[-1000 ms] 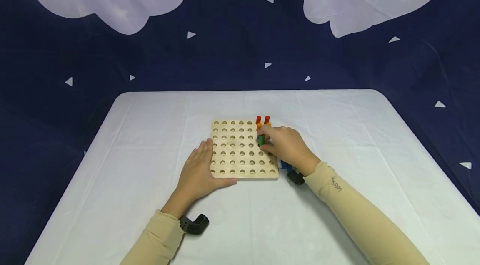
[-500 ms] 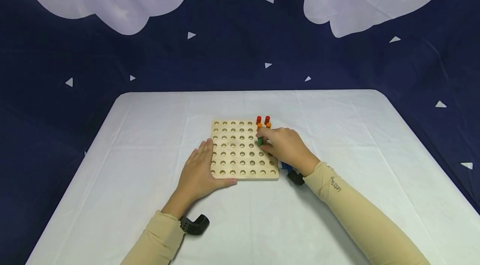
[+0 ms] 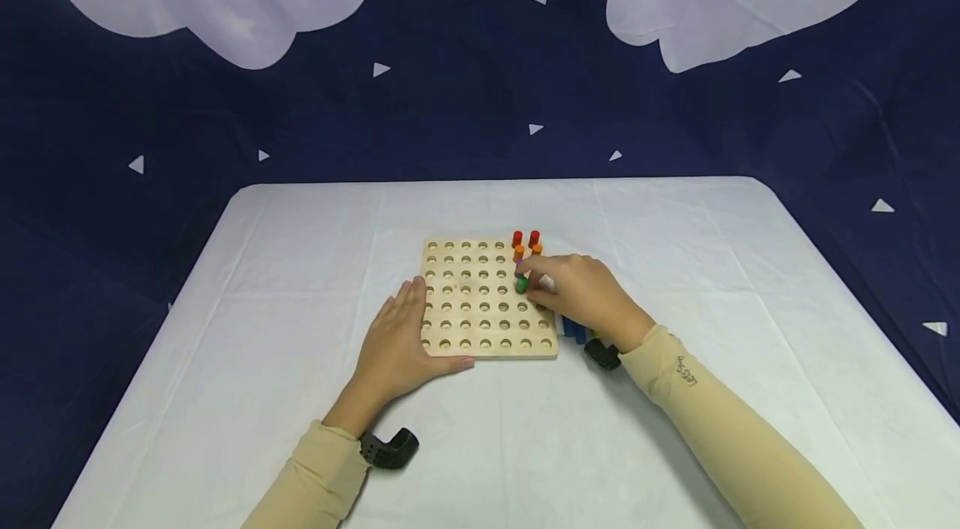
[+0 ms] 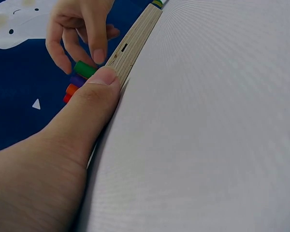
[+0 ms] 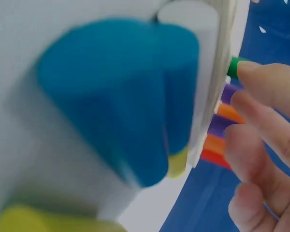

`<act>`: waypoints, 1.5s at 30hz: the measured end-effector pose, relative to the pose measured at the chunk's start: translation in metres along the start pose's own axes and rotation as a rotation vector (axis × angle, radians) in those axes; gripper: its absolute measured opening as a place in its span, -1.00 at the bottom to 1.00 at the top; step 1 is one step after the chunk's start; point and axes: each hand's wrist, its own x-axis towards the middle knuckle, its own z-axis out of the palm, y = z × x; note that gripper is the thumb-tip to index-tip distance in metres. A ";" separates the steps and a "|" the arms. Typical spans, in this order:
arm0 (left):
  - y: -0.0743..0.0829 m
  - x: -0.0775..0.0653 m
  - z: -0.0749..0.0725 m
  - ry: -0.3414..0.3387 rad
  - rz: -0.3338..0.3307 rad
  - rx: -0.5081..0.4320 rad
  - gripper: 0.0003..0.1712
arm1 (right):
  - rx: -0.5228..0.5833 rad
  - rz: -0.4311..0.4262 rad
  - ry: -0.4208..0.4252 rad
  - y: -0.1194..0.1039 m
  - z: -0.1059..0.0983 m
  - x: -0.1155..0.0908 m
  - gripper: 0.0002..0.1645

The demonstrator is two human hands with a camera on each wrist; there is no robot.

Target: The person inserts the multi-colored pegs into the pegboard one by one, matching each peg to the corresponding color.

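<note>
A wooden pegboard [image 3: 475, 299] with rows of round holes lies flat on the table. My left hand [image 3: 393, 346] rests at its near left corner, fingers straight along the left side and thumb along the front edge. Over the right part of the board is my right hand [image 3: 588, 296], its thumb and forefinger spread apart beside a green peg [image 3: 521, 286]. That peg stands upright in a hole. Behind it rise a purple peg [image 3: 519, 269], orange pegs [image 3: 519, 253] and red pegs [image 3: 517, 239]. The right hand hides part of the board's right column.
Blue pegs [image 5: 106, 96], a white peg [image 5: 203, 29] and a yellow peg [image 5: 43, 220] lie on the table right of the board, partly under the right wrist. White cloth covers the table [image 3: 480, 446]. A dark blue curtain [image 3: 450, 129] hangs behind.
The right hand has let go of the green peg, which now sits lower in its hole. Fingers have parted and the hand has shifted slightly right. The left hand has stayed put.
</note>
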 end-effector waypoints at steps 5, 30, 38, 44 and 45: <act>-0.001 0.000 0.000 -0.007 -0.006 0.001 0.70 | 0.095 0.099 -0.020 0.009 -0.015 -0.008 -0.51; 0.001 0.001 -0.002 -0.014 -0.001 0.003 0.71 | 0.173 0.371 -0.302 0.062 -0.043 -0.078 -0.19; 0.001 0.000 -0.003 -0.017 -0.003 0.003 0.71 | 0.177 0.331 -0.251 0.065 -0.037 -0.079 -0.38; 0.002 0.000 -0.003 -0.014 -0.003 0.002 0.71 | 0.175 0.330 -0.194 0.069 -0.033 -0.077 -0.40; 0.002 0.000 -0.003 -0.014 -0.003 0.000 0.71 | 0.176 0.337 -0.183 0.070 -0.032 -0.076 -0.38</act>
